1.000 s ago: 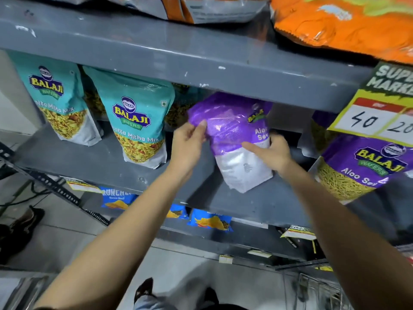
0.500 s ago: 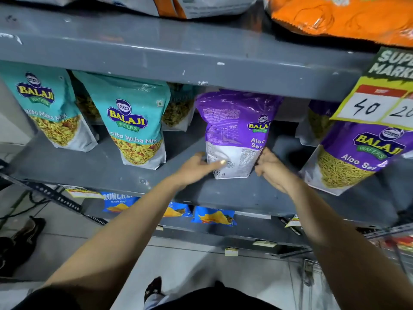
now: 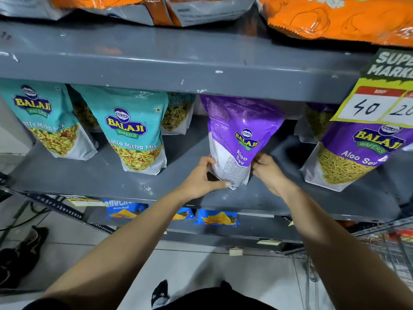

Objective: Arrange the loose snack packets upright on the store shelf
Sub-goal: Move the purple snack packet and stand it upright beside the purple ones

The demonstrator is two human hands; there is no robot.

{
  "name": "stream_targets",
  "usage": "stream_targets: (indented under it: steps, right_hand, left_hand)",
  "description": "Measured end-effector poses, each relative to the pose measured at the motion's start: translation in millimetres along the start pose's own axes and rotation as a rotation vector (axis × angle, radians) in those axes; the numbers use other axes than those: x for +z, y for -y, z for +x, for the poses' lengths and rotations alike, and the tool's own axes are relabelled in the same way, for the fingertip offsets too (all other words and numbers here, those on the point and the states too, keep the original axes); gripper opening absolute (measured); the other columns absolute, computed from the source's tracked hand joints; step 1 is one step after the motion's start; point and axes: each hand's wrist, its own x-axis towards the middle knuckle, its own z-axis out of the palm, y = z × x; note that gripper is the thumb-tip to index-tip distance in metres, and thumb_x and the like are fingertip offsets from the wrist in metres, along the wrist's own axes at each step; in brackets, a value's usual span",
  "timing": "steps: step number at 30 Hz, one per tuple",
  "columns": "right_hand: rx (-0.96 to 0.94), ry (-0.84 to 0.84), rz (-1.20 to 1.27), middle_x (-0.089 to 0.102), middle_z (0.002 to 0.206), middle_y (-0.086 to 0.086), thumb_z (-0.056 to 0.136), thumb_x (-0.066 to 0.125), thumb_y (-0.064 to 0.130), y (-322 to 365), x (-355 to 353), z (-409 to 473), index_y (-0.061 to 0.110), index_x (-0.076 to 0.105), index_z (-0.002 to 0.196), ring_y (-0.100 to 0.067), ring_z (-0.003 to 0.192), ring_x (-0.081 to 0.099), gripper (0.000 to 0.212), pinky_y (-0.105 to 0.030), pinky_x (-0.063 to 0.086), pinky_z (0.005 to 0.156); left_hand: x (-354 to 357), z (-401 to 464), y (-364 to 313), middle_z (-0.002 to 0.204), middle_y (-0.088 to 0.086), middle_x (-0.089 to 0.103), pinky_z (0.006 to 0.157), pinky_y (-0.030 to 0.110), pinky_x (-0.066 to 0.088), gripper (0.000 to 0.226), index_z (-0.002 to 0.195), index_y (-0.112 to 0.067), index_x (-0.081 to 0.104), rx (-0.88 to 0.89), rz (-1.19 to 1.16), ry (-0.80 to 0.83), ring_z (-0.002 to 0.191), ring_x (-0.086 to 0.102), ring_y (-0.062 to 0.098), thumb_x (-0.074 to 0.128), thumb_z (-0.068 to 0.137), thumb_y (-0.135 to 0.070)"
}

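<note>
A purple Aloo Sev packet (image 3: 239, 135) stands upright on the grey shelf (image 3: 67, 177), turned so its side seam faces me. My left hand (image 3: 202, 176) grips its lower left corner and my right hand (image 3: 267, 170) holds its lower right edge. Another purple Aloo Sev packet (image 3: 350, 155) stands to the right, and a third purple packet (image 3: 315, 121) is partly hidden behind it. Two teal Khatta Mitha Mix packets (image 3: 134, 130) (image 3: 44, 121) stand to the left, with more teal packets (image 3: 176, 113) behind them.
The shelf above (image 3: 178, 63) overhangs the packets and carries orange bags (image 3: 335, 16). A yellow price tag (image 3: 380, 101) hangs at the right. Blue chip packets (image 3: 215, 218) lie on the lower shelf. A wire trolley (image 3: 393, 249) stands at the lower right, shoes (image 3: 22, 253) on the floor left.
The purple packet went from tilted and lifted to standing on the shelf. Both hands slid down from its upper part to its bottom corners.
</note>
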Motion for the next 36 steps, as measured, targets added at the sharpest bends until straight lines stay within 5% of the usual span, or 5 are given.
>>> stream_targets:
  steps: [7,15,20,29,36]
  right_hand:
    - [-0.028,0.127,-0.029,0.050,0.115,-0.008,0.088,0.068,0.006,-3.1,2.7,-24.6,0.022,0.044,0.138,-0.022,0.098,0.058,0.058,-0.021,0.057,0.079]
    - [0.033,0.061,-0.003,0.053,0.138,-0.020,0.067,0.079,-0.013,12.0,-13.1,-24.2,0.013,0.042,0.127,-0.028,0.114,0.058,0.075,-0.043,0.049,0.100]
    - [0.015,0.104,-0.063,0.039,0.155,-0.007,0.062,0.087,-0.003,35.7,-24.4,-14.8,0.017,0.020,0.153,-0.022,0.138,0.043,0.115,-0.041,0.037,0.114]
    - [-0.090,0.211,0.006,0.075,0.105,0.002,0.076,0.076,-0.004,54.2,-23.8,-22.9,0.019,0.065,0.107,-0.007,0.091,0.073,0.041,-0.026,0.057,0.089]
    - [-0.335,-0.081,0.270,0.078,0.081,0.015,0.085,0.068,0.000,114.0,-29.2,-27.0,0.017,0.068,0.099,0.001,0.077,0.070,0.022,-0.018,0.054,0.072]
  left_hand:
    - [10.8,10.2,-9.2,0.129,-0.006,0.047,0.103,0.027,0.042,0.106,0.136,-0.027,0.037,0.002,0.054,0.018,0.126,0.044,0.010,0.095,0.047,-0.036]
    - [3.2,34.6,-15.6,0.100,0.018,0.069,0.049,0.024,0.045,0.064,0.113,-0.014,0.054,-0.209,-0.117,-0.268,0.085,0.067,0.031,0.051,0.050,-0.008]
    - [-9.9,45.9,-36.3,0.071,0.003,0.065,0.059,0.027,0.045,0.012,0.073,-0.018,0.061,-0.233,-0.138,-0.257,0.062,0.056,0.017,0.052,0.071,-0.011]
    - [-35.5,18.4,-67.2,0.101,0.009,0.071,0.068,0.027,0.056,0.058,0.110,-0.009,0.059,0.040,-0.384,-0.108,0.085,0.068,0.014,0.068,0.057,0.011]
    - [-54.7,22.3,-126.2,0.082,-0.010,0.078,0.072,0.019,0.055,0.020,0.104,-0.003,0.066,0.247,-0.495,-0.360,0.077,0.071,0.004,0.070,0.084,0.001]
